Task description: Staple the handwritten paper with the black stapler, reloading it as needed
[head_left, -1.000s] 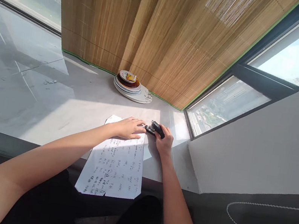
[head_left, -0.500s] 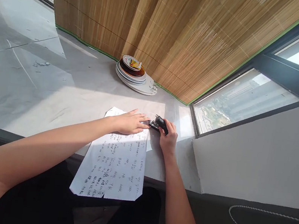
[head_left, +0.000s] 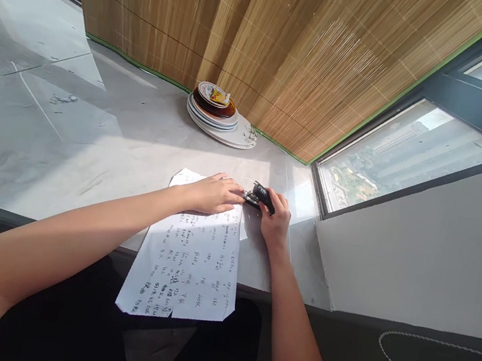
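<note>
**Steadied and Gaping: Viewpoint Shifted, Grip Unchanged**

Over the past second, chiefly a change of viewpoint, with the background now higher in view. Across the near edge of the pale surface (head_left: 149,122), and overhanging it toward the lap, a large handwritten sheet (head_left: 184,269) with clipped corners. On its far part, the left hand (head_left: 220,194), palm down, fingers loosely extended, holding nothing visibly; fingertips beside or against the stapler's front end. To the right, the right hand (head_left: 275,218), curled closed around the rear of the black stapler (head_left: 261,194), at the sheet's right edge, its upper half raised, as before. Presence of paper between the halves: impossible to tell. For the work in hand, judged as positioning rather than pressing.

Beyond, largest first: a slatted wooden blind (head_left: 169,2), green-edged; at right, a dark-framed window (head_left: 375,153) above a white wall (head_left: 442,251); near the blind's foot, stacked plates (head_left: 211,120), topped by a yellow packet (head_left: 219,98); far left, small scraps (head_left: 66,98) on the sunlit stone.
</note>
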### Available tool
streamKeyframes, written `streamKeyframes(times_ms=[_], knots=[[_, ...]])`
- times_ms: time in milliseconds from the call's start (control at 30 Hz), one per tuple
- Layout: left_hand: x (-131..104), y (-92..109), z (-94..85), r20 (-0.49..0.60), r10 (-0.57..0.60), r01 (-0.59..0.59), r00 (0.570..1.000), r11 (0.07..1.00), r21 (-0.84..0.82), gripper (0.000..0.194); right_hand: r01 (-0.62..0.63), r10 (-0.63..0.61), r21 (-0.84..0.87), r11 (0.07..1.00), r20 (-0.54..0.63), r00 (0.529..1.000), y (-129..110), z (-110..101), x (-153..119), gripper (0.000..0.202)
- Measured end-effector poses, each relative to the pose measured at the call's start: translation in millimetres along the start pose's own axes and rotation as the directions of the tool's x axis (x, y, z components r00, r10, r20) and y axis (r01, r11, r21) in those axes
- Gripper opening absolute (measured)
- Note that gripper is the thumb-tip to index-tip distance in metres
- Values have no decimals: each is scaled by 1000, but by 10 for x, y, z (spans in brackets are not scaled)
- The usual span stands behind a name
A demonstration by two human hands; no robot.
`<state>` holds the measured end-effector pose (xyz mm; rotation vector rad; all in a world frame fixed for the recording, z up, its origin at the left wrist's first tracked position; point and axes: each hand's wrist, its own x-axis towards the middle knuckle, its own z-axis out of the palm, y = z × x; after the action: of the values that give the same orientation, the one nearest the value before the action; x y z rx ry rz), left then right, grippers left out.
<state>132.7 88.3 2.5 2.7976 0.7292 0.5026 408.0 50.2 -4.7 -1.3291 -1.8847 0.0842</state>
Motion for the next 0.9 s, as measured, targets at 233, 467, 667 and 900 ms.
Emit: streamKeyframes(times_ms=[233,467,667,900], knots=[[5,2,-29,155,-92,105,984,991,-78,46,3,-2,-28,1000,11,1000,-33,-11,0,38],[22,17,-60,202,-86,115,976,984,-137,50,41,-41,-22,999,11,999,-50,-4,-6,40],[19,18,-25,128,-58,80,990,982,-170,43,65,-62,-53,996,58,996,-70,9,-15,57],[51,31,-15,123,-58,78,991,984,-157,42,74,-67,-77,994,89,994,-84,11,-41,58]])
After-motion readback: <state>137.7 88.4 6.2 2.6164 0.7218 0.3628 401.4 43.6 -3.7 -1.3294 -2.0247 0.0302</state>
